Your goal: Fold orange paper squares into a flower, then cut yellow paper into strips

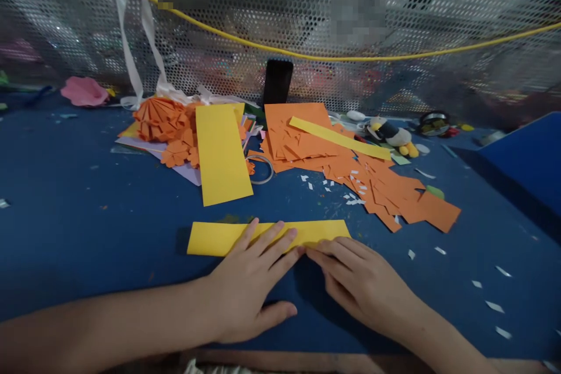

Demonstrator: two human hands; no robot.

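Observation:
A folded strip of yellow paper (210, 238) lies crosswise on the blue table in front of me. My left hand (252, 277) rests flat on it with fingers spread, the thumb apart on the table. At the near edge of the strip, my right hand (355, 274) is closed, its bent fingertips pressed against the paper beside the left fingertips. The right fingers partly cover the strip's right end. Beyond the strip lies a wider yellow sheet (223, 158), next to a roll of tape (262, 169) standing partly behind it.
Orange paper pieces (302, 146) are heaped at the back, with a narrow yellow strip (339, 139) on top. Folded orange paper flowers (162, 123) sit at left. A phone (278, 82) leans against the perforated metal screen (245, 17). A blue panel (526, 158) stands at right.

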